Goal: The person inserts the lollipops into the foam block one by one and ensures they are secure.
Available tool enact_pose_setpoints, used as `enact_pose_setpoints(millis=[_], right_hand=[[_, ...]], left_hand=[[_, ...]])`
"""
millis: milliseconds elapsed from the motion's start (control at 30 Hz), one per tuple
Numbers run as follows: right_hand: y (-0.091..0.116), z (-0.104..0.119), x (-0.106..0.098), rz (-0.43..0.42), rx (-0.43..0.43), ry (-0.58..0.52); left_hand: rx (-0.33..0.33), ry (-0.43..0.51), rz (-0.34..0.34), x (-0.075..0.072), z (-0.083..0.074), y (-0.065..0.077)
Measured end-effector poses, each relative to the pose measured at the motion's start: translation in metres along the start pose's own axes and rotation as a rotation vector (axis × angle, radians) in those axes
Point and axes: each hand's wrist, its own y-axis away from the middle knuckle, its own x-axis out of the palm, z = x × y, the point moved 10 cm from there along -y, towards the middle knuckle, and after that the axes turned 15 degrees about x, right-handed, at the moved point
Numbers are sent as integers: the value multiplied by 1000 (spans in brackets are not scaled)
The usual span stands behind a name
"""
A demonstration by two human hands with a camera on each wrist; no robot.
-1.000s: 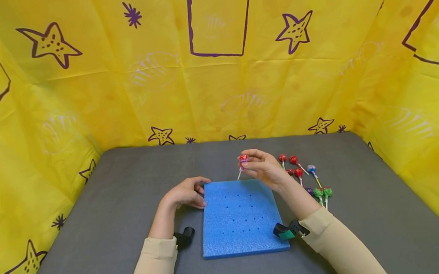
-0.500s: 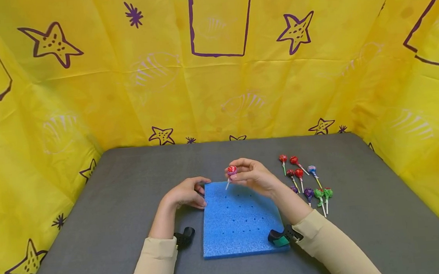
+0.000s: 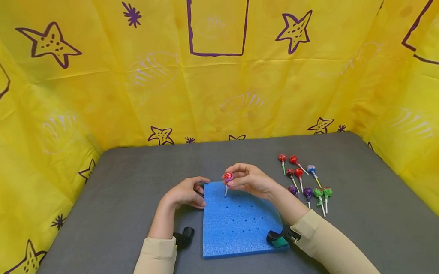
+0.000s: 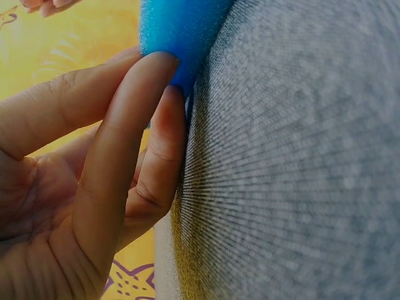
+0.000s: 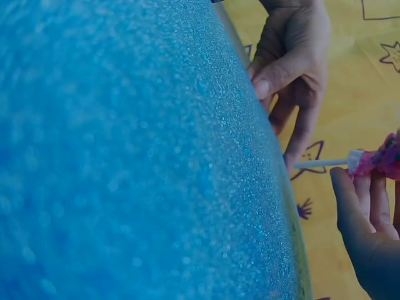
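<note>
My right hand (image 3: 250, 181) pinches a lollipop (image 3: 228, 177) with a red and pink wrapper over the far left part of a blue foam board (image 3: 243, 242). Its white stick (image 5: 322, 163) points down, the tip right at a hole in the far row. Rows of small holes mark the board, which lies flat. At the board's far left corner, my left hand (image 3: 187, 194) holds the edge. The left wrist view shows that hand's fingers (image 4: 119, 150) against the blue foam.
Right of the board lie several loose lollipops: red ones (image 3: 298, 173), a blue one (image 3: 311, 169), purple ones (image 3: 308, 193) and green ones (image 3: 327, 192). They rest on a dark grey table (image 3: 137, 169). A yellow patterned cloth (image 3: 124, 101) stands around its back and sides.
My right hand has carried the lollipop left and nearer to me, from beyond the board's far edge to a hole in the far row. My left hand has stayed at the corner.
</note>
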Motion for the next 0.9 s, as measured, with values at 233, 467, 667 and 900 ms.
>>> enact_pose_setpoints(millis=[233,467,667,900], right_hand=[[-1,-2,1,6,1,13],[-4,-6,-1,-13,27,22],[-4,-8,0,-4,30,56],[-5,-11,1,21,38,108]], left_hand=[[-6,-3,1,-1,0,1],[-7,11,1,-1,-3,1],[-9,6,2,-1,-3,2],[-8,1,3,0,-1,1]])
